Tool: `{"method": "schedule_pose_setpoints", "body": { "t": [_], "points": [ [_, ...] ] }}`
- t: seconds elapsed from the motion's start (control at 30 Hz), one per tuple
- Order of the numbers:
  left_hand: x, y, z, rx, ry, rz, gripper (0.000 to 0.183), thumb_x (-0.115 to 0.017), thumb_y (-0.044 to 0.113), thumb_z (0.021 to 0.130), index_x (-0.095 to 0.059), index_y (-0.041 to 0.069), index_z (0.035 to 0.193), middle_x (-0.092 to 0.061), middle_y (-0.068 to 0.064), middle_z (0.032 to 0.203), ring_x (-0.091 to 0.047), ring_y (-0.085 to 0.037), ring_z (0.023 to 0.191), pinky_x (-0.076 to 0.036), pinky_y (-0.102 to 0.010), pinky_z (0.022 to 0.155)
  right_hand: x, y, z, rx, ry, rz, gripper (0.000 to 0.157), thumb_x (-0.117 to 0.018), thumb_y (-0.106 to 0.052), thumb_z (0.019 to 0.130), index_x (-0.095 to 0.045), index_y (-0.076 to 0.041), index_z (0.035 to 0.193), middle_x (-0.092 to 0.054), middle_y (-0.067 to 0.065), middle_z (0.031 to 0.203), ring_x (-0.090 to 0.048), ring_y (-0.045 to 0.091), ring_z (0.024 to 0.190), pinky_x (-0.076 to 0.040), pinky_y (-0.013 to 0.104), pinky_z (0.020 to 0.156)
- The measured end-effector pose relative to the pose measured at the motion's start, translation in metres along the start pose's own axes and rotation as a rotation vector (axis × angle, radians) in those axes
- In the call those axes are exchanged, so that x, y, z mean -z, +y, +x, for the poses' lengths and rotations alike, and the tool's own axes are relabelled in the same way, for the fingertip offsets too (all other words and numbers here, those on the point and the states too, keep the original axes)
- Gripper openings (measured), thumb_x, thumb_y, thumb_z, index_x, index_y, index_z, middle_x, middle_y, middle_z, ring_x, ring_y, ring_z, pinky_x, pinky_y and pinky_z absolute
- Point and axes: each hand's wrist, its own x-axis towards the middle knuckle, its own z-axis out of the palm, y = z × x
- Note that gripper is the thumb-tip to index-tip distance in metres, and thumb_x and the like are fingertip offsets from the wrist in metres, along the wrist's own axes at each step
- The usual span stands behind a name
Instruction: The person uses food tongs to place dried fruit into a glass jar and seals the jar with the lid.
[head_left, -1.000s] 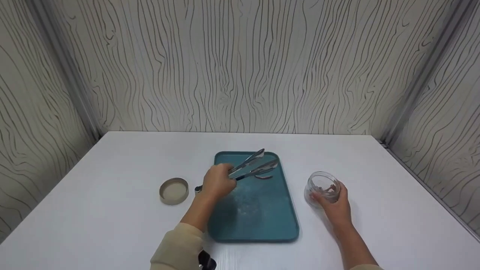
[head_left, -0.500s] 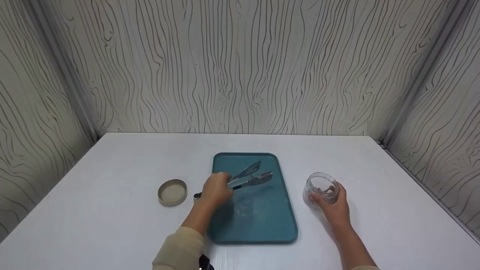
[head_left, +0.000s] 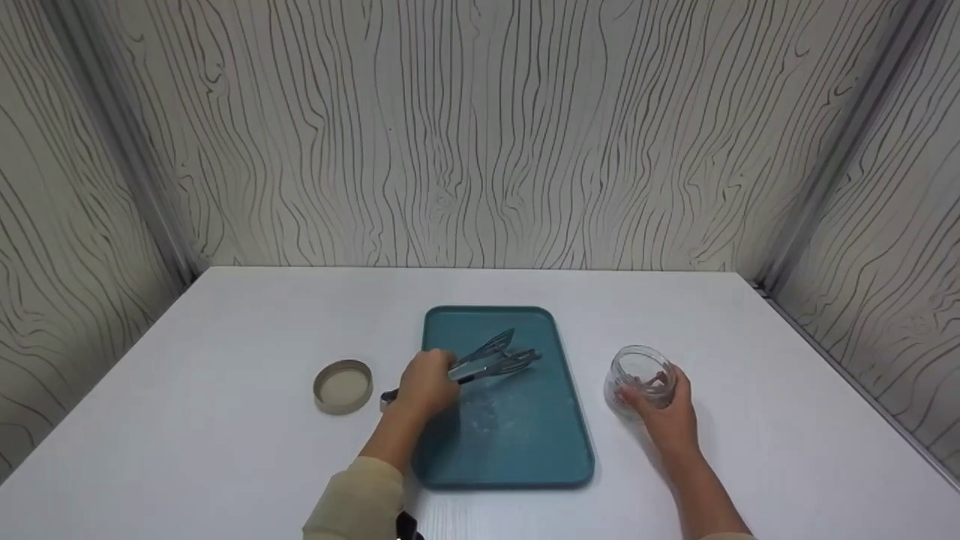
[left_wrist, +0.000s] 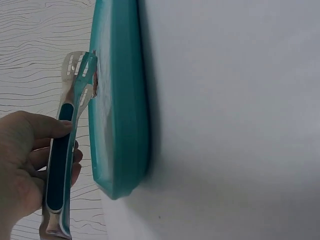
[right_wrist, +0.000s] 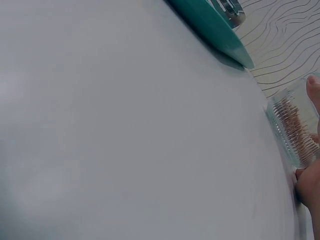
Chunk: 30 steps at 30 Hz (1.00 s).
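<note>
My left hand (head_left: 429, 386) grips a pair of metal tongs (head_left: 491, 365) with dark handle panels, also plain in the left wrist view. The tongs' slotted ends are apart and low over the teal tray (head_left: 525, 442). Reddish-brown pieces (left_wrist: 95, 82) lie by these ends in the left wrist view; from the head they are hidden behind the tongs. On the right, my right hand (head_left: 671, 416) holds an uncapped glass jar (head_left: 628, 369) round its side, standing on the table. Brown pieces (right_wrist: 295, 127) show inside the ridged jar in the right wrist view.
A round, shallow beige lid (head_left: 343, 387) lies left of the tray, inner side up. The white table (head_left: 225, 420) is bounded by wood-grain-patterned panels (head_left: 450, 150) at the back and both sides.
My left hand has lowered the tongs toward the tray, and their ends have drawn closer together. The reddish-brown strip seen earlier is now covered by them. My right hand and the jar stay put.
</note>
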Motion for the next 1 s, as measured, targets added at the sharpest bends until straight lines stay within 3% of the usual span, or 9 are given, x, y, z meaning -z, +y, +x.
{"method": "schedule_pose_setpoints", "body": {
  "t": [0.33,0.67,1.0],
  "points": [
    [-0.0012,0.0029,-0.0005,0.034,0.01,0.024,0.018,-0.058,-0.004,0.064,-0.065,0.004,0.078,-0.054,-0.001,0.063,-0.047,-0.014,0.056,-0.039,-0.03,0.053,0.001,-0.0005,-0.0015,0.026,0.005,0.014,0.096,-0.066,-0.039,0.072,-0.003,-0.006,0.137,-0.015,0.02,0.138,-0.01,0.031,0.126,-0.009,0.041,0.098],
    [-0.0034,0.005,-0.0014,0.011,0.053,0.068,0.013,-0.059,-0.003,0.065,-0.065,0.006,0.072,-0.053,0.001,0.059,-0.044,-0.014,0.053,-0.038,-0.03,0.052,0.0005,0.0008,-0.0005,0.014,0.011,0.014,0.098,-0.067,-0.039,0.071,-0.002,-0.007,0.137,-0.013,0.019,0.139,-0.008,0.031,0.126,-0.008,0.042,0.098],
    [-0.0043,0.0057,-0.0033,-0.025,0.08,0.139,0.017,-0.058,-0.002,0.067,-0.055,0.011,0.057,-0.047,0.002,0.051,-0.039,-0.012,0.047,-0.036,-0.029,0.048,-0.0002,-0.0009,-0.0011,-0.005,0.004,-0.006,0.099,-0.065,-0.043,0.071,-0.001,-0.009,0.138,-0.009,0.018,0.14,-0.005,0.032,0.126,-0.007,0.043,0.098]
  ]
}}
